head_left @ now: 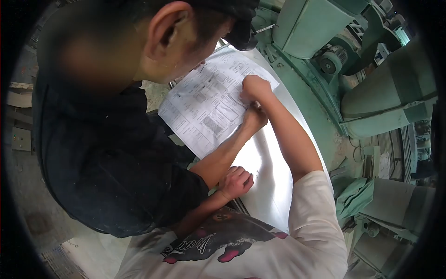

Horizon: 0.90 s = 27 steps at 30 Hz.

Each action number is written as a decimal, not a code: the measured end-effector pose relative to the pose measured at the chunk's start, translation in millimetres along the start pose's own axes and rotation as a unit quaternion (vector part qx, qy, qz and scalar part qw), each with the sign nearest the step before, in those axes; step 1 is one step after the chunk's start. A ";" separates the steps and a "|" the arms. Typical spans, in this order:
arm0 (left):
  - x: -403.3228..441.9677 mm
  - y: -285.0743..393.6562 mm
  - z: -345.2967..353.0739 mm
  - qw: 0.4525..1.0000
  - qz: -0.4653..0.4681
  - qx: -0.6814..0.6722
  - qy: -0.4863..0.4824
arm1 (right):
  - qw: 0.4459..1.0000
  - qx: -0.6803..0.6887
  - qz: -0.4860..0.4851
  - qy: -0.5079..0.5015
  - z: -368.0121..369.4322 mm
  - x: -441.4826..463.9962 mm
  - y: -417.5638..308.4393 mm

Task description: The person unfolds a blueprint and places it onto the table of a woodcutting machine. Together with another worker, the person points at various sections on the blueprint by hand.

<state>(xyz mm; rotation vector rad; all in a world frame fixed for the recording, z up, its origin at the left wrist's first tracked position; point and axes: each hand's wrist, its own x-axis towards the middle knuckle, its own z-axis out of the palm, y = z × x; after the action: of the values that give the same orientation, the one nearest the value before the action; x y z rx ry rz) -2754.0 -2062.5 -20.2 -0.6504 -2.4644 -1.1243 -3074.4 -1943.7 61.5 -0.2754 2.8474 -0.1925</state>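
Note:
A large printed drawing sheet lies on a shiny metal sheet. My right hand is over the paper's right part, its fingers curled in; whatever they might hold is hidden. Just below it, a co-worker's closed hand is at the paper's edge, close to mine. Nearer to my body, my left hand rests at the metal sheet's left side with its fingers folded and nothing visible in them. The co-worker's forearm passes above my left one.
A co-worker in dark clothes leans in from the left, head over the paper. Green machinery with a motor stands beyond the metal sheet. Green cloth hangs at the right. A control box is at far left.

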 end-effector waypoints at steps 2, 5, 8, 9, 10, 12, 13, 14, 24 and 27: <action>-1.1 2.4 0.0 1.000 0.000 -0.001 0.001 | 0.993 0.092 0.025 0.065 -13.1 -34.3 10.7; -1.0 0.6 -2.1 1.000 0.002 -0.005 0.008 | 0.915 0.286 0.080 0.273 3.6 -109.7 35.3; -2.9 2.5 -2.3 1.000 -0.001 -0.016 0.017 | 0.841 0.338 0.168 0.389 79.6 -202.0 68.3; -3.3 2.4 -3.0 1.000 0.002 -0.014 0.013 | 0.847 0.327 0.213 0.361 96.6 -240.0 64.9; -4.9 2.0 -2.4 1.000 0.002 -0.014 0.011 | 0.862 0.295 0.203 0.359 133.5 -267.5 73.4; -6.5 1.8 -2.4 1.000 0.003 -0.013 0.007 | 0.901 0.215 0.143 0.350 151.6 -319.0 57.7; -7.1 1.7 -2.3 1.000 0.002 -0.012 0.008 | 0.900 0.214 0.145 0.351 152.7 -323.7 56.3; -8.1 2.0 -2.6 1.000 0.007 -0.011 0.006 | 0.912 0.177 0.095 0.357 153.3 -327.5 56.4; -7.1 5.7 -10.7 1.000 0.026 -0.013 -0.003 | 0.898 0.204 0.150 0.360 136.3 -327.8 34.0; -7.8 4.8 -11.2 1.000 0.026 -0.012 -0.006 | 0.908 0.188 0.156 0.340 139.2 -326.9 36.9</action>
<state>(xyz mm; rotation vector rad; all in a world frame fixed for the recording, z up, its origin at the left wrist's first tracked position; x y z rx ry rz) -2743.5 -2070.4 -14.2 -0.7257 -2.4343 -1.1345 -2732.7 -1855.2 6.8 0.4124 3.3605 -0.9141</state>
